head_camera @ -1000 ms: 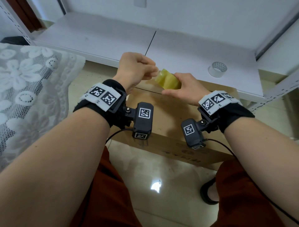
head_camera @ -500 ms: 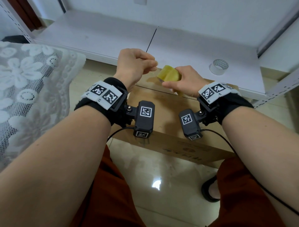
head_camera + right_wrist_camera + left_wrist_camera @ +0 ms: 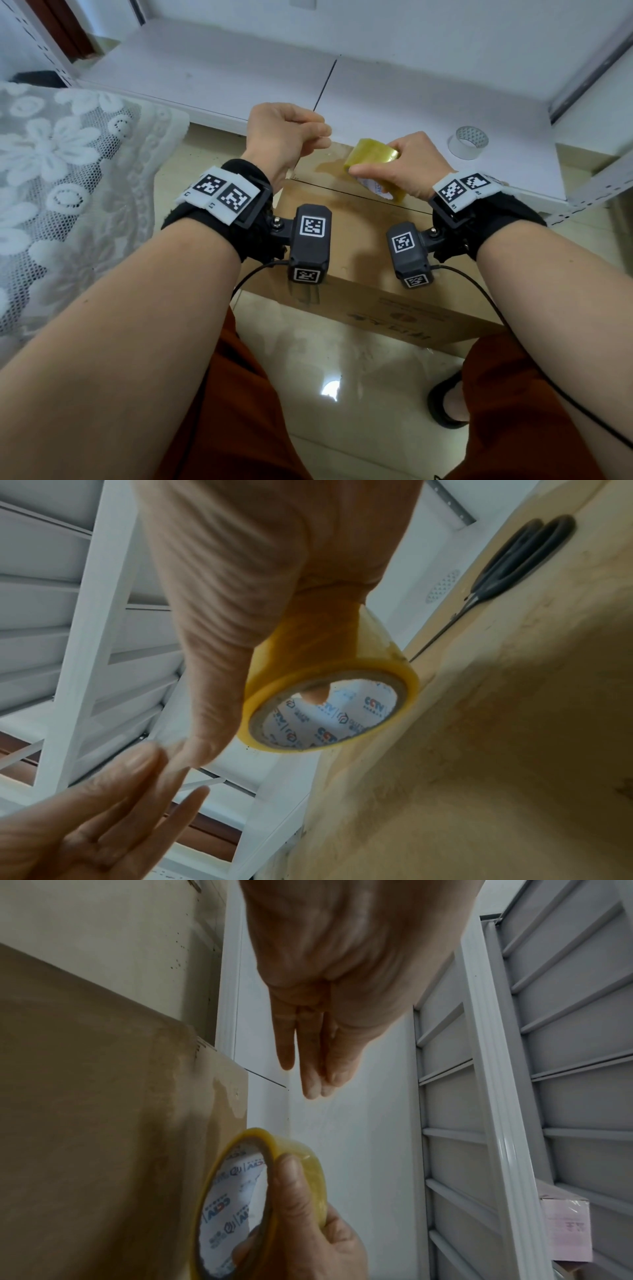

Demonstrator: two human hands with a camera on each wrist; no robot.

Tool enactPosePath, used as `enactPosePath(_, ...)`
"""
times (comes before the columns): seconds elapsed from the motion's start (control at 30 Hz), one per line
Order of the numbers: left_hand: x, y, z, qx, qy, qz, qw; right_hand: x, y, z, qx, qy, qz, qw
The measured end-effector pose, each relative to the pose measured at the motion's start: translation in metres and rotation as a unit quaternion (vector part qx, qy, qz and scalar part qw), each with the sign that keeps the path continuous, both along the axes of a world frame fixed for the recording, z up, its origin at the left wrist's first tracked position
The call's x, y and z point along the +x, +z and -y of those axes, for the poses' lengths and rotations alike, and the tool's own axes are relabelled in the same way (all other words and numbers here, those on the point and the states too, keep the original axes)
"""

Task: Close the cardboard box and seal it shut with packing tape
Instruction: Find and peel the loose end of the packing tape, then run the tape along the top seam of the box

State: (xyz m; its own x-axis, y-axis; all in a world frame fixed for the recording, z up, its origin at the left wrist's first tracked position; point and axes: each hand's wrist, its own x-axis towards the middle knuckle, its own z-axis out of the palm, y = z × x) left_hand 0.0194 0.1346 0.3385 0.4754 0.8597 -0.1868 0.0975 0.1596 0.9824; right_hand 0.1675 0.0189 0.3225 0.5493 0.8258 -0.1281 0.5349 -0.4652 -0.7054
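Note:
The brown cardboard box stands on the floor between my knees, flaps down, their seam running across its top. My right hand grips a yellow roll of packing tape above the box's far edge, thumb over the rim. My left hand hovers a short way left of the roll, thumb and fingertips pressed together in a pinch, apparently on the tape's free end. The clear strip itself is too faint to make out. The right wrist view shows the roll's printed core.
Black scissors lie on the box top. A white tape roll sits on the low white shelf board behind the box. A lace cloth hangs at left. My sandalled foot is by the box's right corner.
My left hand, which was picking at the roll, has drawn away to the left. The roll and right hand moved slightly right and lower over the box.

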Motion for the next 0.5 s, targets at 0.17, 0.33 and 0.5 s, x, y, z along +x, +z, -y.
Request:
enactPosePath(0.17,-0.001,0.003,-0.002,-0.017,0.018,0.029,0.999,0.002,0.005,-0.003,-0.028,-0.007,0.037,0.999)
enactPosePath(0.33,-0.007,0.001,-0.009,-0.049,0.017,0.028,0.998,-0.001,0.014,-0.003,-0.033,0.015,0.066,0.997)
enactPosePath(0.5,-0.023,-0.009,-0.024,-0.09,0.047,0.008,0.995,-0.001,0.019,0.004,-0.059,0.085,0.082,0.991)
